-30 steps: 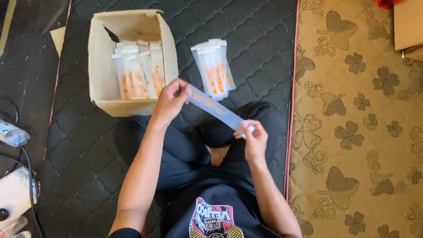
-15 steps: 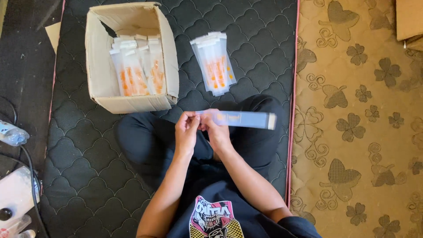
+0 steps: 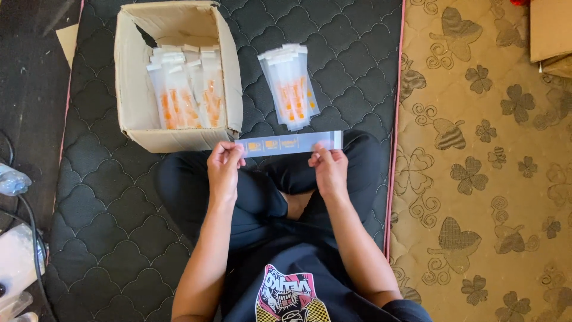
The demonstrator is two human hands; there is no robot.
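Fingers, left hand (image 3: 224, 170): pinched together on the left end of a long pale-blue strip (image 3: 290, 143), thumb and fingertips clamped over its edge.
Fingers, right hand (image 3: 329, 170): closed the same way on the strip near its right end, a short white tail left free beyond the grip.
Strip, place: held level above the lap, stretched between the two hands, just in front of the near wall of the box, over the middle of the black quilted mat (image 3: 107, 197).
Strip, handling: judged very light and thin, flexible film or card; no sag between the hands, so pulled taut. Likely smooth and a little slippery, easy to crease. Best taken at the two ends, as now, with a flat pinch rather than a squeeze in the middle.
Far left, off the mat: clear plastic bottle (image 3: 12, 180) and a dark cable on the floor.
Cardboard box (image 3: 134, 83): open, toward the mat's far left corner, holding upright clear sleeves (image 3: 185, 89) with orange print and white tops.
Loose stack (image 3: 290, 86): more of the same sleeves, fanned flat on the mat just right of the box, beyond the strip and apart from it.
Right of the mat's edge: tan floor covering (image 3: 488, 179) with a clover pattern; corner of another brown carton (image 3: 551, 36) at the far right.
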